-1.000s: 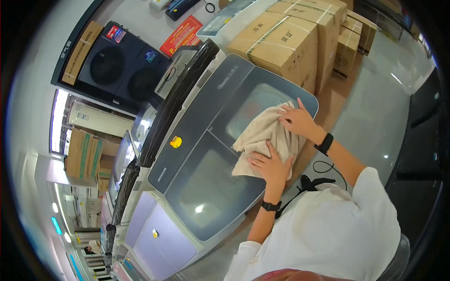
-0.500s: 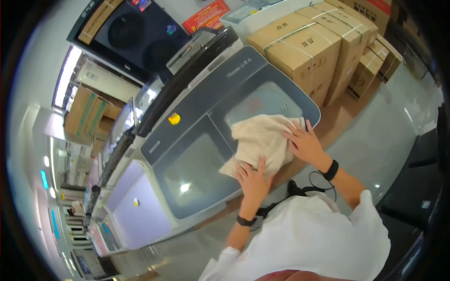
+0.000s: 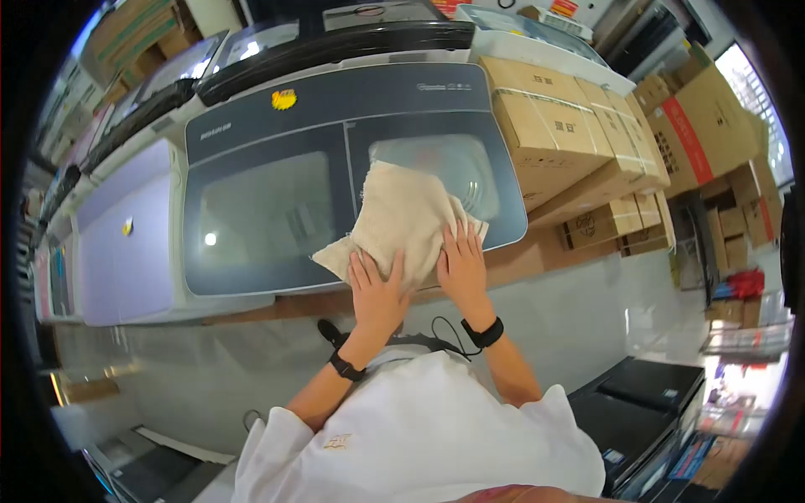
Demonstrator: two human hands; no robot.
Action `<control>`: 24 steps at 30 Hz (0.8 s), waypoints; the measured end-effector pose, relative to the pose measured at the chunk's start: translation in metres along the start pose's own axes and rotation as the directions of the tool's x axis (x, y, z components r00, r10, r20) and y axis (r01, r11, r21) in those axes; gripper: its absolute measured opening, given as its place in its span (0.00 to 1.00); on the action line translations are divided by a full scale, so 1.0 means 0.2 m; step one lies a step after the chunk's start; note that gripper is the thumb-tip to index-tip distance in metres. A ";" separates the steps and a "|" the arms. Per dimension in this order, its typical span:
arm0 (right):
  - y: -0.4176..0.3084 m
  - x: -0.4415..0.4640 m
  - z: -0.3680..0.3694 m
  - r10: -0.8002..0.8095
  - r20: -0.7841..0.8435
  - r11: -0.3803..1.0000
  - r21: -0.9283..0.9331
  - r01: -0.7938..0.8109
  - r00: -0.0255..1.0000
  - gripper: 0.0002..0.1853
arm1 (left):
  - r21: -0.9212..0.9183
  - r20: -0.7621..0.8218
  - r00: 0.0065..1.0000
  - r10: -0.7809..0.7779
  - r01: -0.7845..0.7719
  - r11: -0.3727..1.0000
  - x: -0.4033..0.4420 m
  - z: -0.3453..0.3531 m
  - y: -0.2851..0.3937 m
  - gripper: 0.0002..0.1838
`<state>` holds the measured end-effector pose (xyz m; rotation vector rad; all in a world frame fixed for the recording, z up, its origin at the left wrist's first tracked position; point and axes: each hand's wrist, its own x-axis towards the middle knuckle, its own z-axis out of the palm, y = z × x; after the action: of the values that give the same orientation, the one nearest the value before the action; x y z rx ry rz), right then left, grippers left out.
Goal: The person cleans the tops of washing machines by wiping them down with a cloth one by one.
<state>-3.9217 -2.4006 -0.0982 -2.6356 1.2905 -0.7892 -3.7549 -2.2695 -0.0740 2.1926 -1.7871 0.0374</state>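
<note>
A beige cloth (image 3: 401,205) lies loosely spread over the front of a dark glass-topped washing machine (image 3: 335,92) with two lids. It covers part of the right lid and crosses the seam between the lids. My left hand (image 3: 377,289) rests on the cloth's near edge, fingers stretched out and apart. At the cloth's right corner, my right hand (image 3: 464,267) lies with its fingers extended flat on the fabric. Both wrists wear black bands. What is under the cloth is hidden.
Strapped cardboard boxes (image 3: 545,117) stand right of the machine. On the left is a lilac-lidded machine (image 3: 130,239). Behind runs a row of other appliances with a black wrapped edge (image 3: 335,52). A black appliance (image 3: 641,402) stands at lower right.
The view has turned, so the washing machine now appears nearly level and further left. Both hands stay on the cloth, and they appear closer together.
</note>
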 end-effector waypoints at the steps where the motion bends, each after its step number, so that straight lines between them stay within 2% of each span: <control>1: -0.01 -0.01 -0.03 -0.002 0.024 1.000 0.006 0.002 1.000 0.29 | -0.027 0.001 1.000 0.003 -0.003 1.000 -0.01 0.00 -0.01 0.41; 7: -0.04 0.07 0.04 -0.043 0.039 0.999 -0.001 0.043 0.998 0.28 | -0.162 -0.081 0.996 -0.027 0.014 0.987 0.16 0.02 -0.07 0.36; 10: -0.14 0.14 0.10 -0.068 0.111 0.998 0.011 0.067 0.992 0.29 | -0.197 -0.113 0.991 -0.073 0.049 0.979 0.17 0.05 -0.14 0.34; 16: -0.50 0.14 0.20 -0.289 0.181 0.955 0.126 0.269 0.940 0.28 | -0.263 -0.137 0.942 -0.307 0.264 0.928 -0.17 -0.08 -0.35 0.33; 19: -0.74 0.12 0.20 -0.361 0.251 0.930 0.170 0.326 0.898 0.30 | -0.216 -0.098 0.893 -0.440 0.412 0.885 -0.33 -0.20 -0.55 0.32; 21: -0.88 0.11 0.22 -0.401 0.297 0.913 0.213 0.349 0.867 0.33 | -0.194 -0.142 0.848 -0.511 0.483 0.854 -0.40 -0.27 -0.72 0.27; 24: -1.14 0.16 0.35 -0.475 0.278 0.872 0.280 0.402 0.835 0.33 | -0.159 -0.227 0.779 -0.585 0.563 0.811 -0.47 -0.33 -1.06 0.25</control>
<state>-3.7099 -2.2899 -0.0752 -2.7570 0.4822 -0.4445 -3.5597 -2.1265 -0.0781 2.4398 -0.9030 0.1120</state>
